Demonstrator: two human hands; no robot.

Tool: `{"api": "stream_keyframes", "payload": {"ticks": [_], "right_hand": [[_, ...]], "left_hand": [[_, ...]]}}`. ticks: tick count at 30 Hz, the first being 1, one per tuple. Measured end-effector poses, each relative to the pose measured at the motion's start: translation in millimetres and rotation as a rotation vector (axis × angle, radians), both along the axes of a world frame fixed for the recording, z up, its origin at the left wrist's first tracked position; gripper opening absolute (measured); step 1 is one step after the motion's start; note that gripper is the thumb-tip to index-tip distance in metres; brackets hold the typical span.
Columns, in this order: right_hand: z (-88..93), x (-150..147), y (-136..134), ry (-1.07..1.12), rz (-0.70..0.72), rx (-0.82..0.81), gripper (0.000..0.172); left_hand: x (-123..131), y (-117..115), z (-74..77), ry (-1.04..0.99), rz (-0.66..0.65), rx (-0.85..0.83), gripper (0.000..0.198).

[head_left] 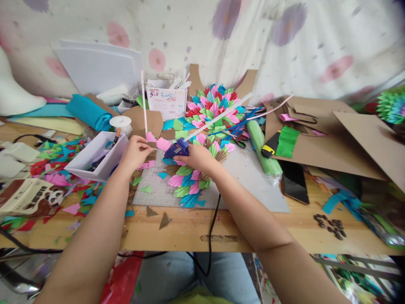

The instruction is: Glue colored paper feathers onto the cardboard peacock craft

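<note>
My right hand (201,159) grips a dark blue hot glue gun (176,148), its nozzle end pointing left. A long white glue stick (218,117) runs from its back end up to the right. Beneath that hand lies a piece covered in pleated pink, green and blue paper petals (186,181), partly hidden by the hand. My left hand (136,153) is closed in a pinch over small brown and pink paper scraps; whatever its fingertips hold is too small to name. Pink paper pieces (163,144) lie between the hands. A grey cutting mat (247,185) is underneath.
A white bin (91,162) with pens stands left, among coloured scraps. Behind are a larger petal-covered piece (215,105) and a marked white box (167,103). Scissors (239,142), a green roll (264,147), a cutter (270,145), cardboard (329,152) and a phone (295,181) lie right.
</note>
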State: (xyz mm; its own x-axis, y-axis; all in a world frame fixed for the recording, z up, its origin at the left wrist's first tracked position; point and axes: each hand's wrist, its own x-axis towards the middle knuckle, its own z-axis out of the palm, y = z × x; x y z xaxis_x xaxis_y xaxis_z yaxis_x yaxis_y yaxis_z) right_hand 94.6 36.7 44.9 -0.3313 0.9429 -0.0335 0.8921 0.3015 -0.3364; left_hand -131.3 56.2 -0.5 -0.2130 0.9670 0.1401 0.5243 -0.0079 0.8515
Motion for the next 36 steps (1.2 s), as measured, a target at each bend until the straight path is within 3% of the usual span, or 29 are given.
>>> {"api": "stream_keyframes", "payload": {"ticks": [18, 29, 36], "right_hand": [[0.9, -1.6, -1.4, 0.007, 0.003, 0.001, 0.050], [0.7, 2.7, 0.2, 0.008, -0.003, -0.001, 0.051], [3.4, 5.1, 0.0, 0.060, -0.016, -0.018, 0.046]], "left_hand": [[-3.3, 4.7, -7.1, 0.010, -0.008, 0.027, 0.032], [10.1, -5.8, 11.7, -0.088, -0.046, 0.008, 0.029], [13.7, -7.9, 12.5, -0.172, -0.072, -0.043, 0.032]]}}
